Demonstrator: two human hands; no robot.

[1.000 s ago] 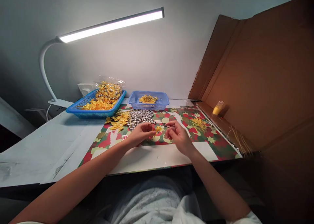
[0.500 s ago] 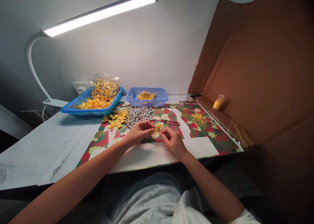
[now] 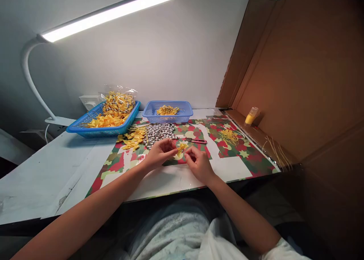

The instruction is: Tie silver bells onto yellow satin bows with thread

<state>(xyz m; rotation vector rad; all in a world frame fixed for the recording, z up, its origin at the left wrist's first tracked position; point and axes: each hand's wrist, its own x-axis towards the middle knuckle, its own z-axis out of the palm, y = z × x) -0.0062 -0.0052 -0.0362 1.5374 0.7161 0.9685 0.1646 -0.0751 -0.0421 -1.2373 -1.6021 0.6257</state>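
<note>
Between thumb and fingers, my left hand [image 3: 161, 153] pinches a small yellow ribbon bow [image 3: 181, 150]. Close on its right, my right hand [image 3: 199, 163] is closed in a pinch, and what its fingertips hold is too small to make out. Just beyond my left hand lies a pile of shiny silver bells or beads [image 3: 159, 134]. Loose yellow bows [image 3: 133, 139] lie to the left of that pile. A pair of thread snips [image 3: 195, 141] with a pink handle rests on the camouflage-patterned mat [image 3: 244, 154] behind my hands.
A blue basket [image 3: 96, 131] heaped with yellow bows stands at the back left, beside a smaller blue basket [image 3: 167, 118] with yellow pieces. Yellow cords [image 3: 229, 136] lie on the right. A yellow-filled bottle [image 3: 251, 116] stands by the cardboard wall [image 3: 301, 74]. A lamp [image 3: 110, 15] hangs overhead.
The whole view has shifted slightly, so things appear a little further left. Both hands keep nearly the same pose around the yellow bow.
</note>
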